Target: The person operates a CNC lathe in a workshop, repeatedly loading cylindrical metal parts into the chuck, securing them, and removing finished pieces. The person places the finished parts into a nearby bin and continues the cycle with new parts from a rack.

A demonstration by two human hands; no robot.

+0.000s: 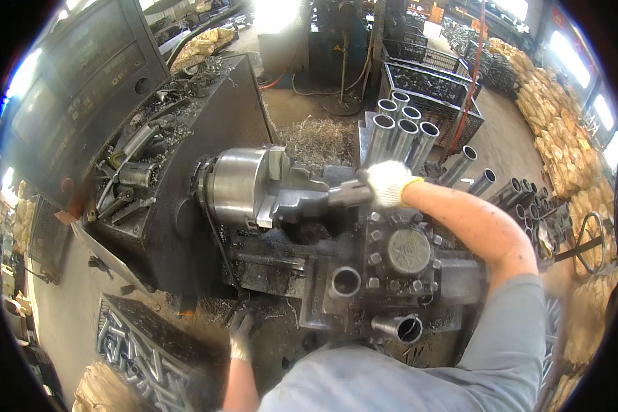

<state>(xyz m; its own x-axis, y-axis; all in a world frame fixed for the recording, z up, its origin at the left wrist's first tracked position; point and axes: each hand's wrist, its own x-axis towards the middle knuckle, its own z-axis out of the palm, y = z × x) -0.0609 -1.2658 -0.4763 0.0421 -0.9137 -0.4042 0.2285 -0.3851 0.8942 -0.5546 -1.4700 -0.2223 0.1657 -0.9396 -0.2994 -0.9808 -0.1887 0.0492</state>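
My right hand (388,183), in a white knitted glove with a yellow cuff, is closed round a short metal tube (350,193). Slightly blurred, the tube points left towards the jaws of a lathe chuck (239,187); whether it touches them I cannot tell. Below and to the right of the tube sits a bolted tool post (410,251). Low in front of the lathe, my left hand (240,334), in a dirty grey glove, has its fingers drawn together beside a dark cable (224,264). What those fingers grip is hidden.
Upright metal tubes (406,130) stand in a group behind my right hand. Two more tubes, one upright (345,281) and one lying (399,328), rest near the tool post. A crate of small tubes (137,353) is at lower left. Black crates (432,96) stand behind.
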